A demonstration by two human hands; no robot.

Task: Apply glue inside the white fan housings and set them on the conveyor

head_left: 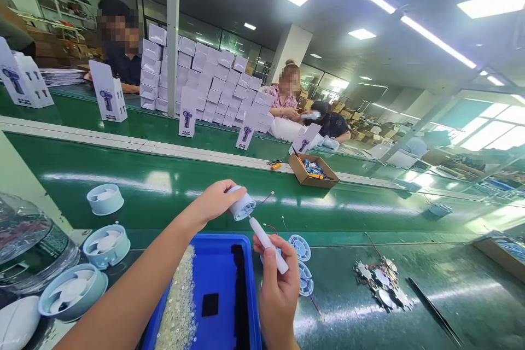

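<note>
My left hand [213,201] grips a small pale-blue round fan housing [241,205] with thin red wires trailing off it, held above the green belt. My right hand [279,284] is closed around a white pen-like tool [268,244] whose tip points up at the housing. Both hands hover over a blue plastic tray [221,262] that holds a heap of small white parts [179,301] and a black strip. Round blue grille discs [301,247] lie just right of the tray.
Three fan housings [105,199] sit at the left beside a clear plastic bottle [28,246]. A cluster of small round boards with wires [381,281] and a black strip [435,311] lie at the right. A cardboard box [314,169], stacked white boxes [213,87] and seated workers are across the conveyor.
</note>
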